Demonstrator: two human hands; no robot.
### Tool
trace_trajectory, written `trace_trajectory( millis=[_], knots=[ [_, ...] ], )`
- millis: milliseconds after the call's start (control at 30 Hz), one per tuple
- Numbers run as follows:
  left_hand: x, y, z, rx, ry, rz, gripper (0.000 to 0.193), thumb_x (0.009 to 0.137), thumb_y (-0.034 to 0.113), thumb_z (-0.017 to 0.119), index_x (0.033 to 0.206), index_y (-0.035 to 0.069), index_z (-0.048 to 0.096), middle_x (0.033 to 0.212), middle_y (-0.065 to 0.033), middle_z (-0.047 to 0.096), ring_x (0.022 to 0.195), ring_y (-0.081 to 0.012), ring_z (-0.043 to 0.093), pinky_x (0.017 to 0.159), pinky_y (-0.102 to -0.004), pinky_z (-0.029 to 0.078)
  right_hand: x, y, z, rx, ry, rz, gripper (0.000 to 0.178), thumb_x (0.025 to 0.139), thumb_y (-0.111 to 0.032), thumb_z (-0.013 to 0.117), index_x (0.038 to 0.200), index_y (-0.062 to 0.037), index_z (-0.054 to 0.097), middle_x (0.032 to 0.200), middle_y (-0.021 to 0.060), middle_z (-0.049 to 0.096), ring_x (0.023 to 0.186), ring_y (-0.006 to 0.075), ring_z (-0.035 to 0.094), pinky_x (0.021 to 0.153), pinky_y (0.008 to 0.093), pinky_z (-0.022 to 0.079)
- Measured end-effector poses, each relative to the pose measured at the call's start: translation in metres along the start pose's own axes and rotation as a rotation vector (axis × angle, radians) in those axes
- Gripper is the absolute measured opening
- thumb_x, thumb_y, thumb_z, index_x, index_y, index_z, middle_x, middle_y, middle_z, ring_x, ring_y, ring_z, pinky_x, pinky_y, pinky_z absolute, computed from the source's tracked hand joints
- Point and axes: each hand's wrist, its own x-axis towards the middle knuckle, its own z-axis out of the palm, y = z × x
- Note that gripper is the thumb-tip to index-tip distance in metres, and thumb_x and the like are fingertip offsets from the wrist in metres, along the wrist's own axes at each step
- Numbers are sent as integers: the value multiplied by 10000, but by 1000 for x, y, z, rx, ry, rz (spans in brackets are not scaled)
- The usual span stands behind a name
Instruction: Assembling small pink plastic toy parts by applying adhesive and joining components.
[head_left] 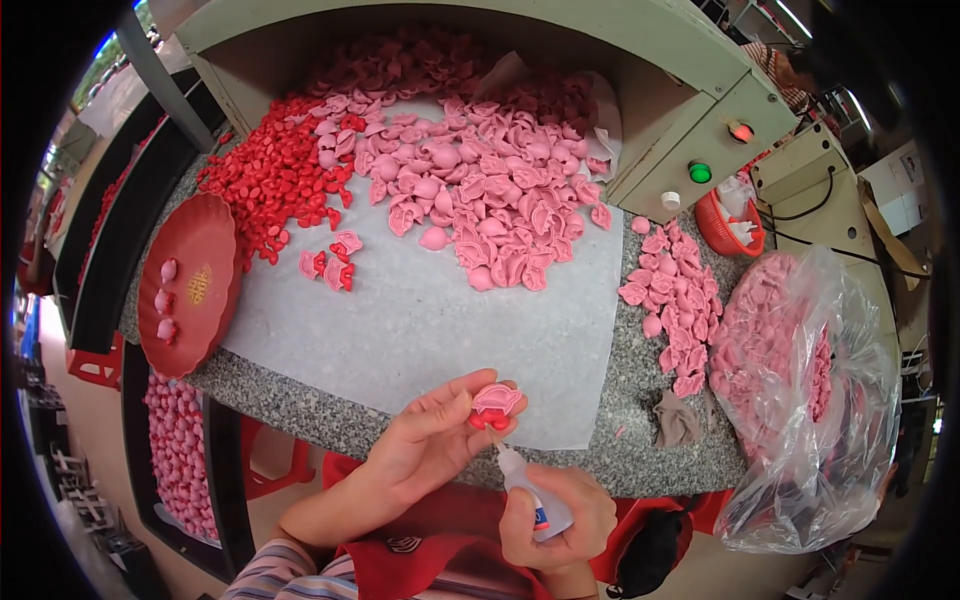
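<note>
Between the fingertips of my left hand is a small plastic piece, a pink shell joined with a red part at its lower side. My right hand is wrapped round a translucent white squeeze bottle with a narrow nozzle. The nozzle tip points up at the red part; whether it touches is too small to tell. Both hands are over the near edge of a white paper sheet. On that sheet, further back, lie a pile of pink shells and a heap of red pieces. A few pink-and-red pieces lie apart.
At the left, a red scalloped tray holds 3 joined pieces. Below it stands a black bin of pink-and-red pieces. Loose shells, a grey rag, a red basket and a filled plastic bag are at the right. A metal housing arches behind.
</note>
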Motion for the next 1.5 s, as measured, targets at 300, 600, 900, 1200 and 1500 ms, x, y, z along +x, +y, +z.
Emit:
trace_trajectory(
  millis=[300,600,900,1200,1500],
  knots=[
    [5,-3,3,22,52,-30,349,812,151,566,1126,27,478,1162,-143,480,1099,-283,467,948,-371,385,-1,5,-6,11,143,84,222,645,-9,614,860,31,575,672,98,603,482,182,570,457,246,468],
    [6,-8,-3,9,139,-16,315,849,112,499,1135,-9,445,1139,-180,476,1109,-314,449,936,-393,401,3,136,-46,236,346,792,212,683,-10,617,816,-28,452,766,88,571,669,181,584,548,284,483],
    [7,-11,-3,10,168,-27,315,847,108,498,1136,-6,442,1147,-186,459,1112,-326,440,932,-413,404,22,165,-61,-766,209,551,279,639,-193,709,850,-27,633,682,104,599,603,215,564,571,320,442],
    [5,-3,-5,-11,170,-36,333,850,124,501,1150,0,426,1138,-177,468,1112,-316,444,944,-405,393,17,115,-26,152,-407,879,219,672,-92,688,874,-14,652,670,-6,561,562,53,489,503,205,395],
    [7,-2,-14,-25,141,-63,334,848,139,509,1140,-7,439,1129,-162,478,1104,-301,454,941,-393,396,4,104,-19,-85,-185,400,209,654,-42,690,852,-2,637,870,101,600,768,183,579,657,271,450]
  ],
)
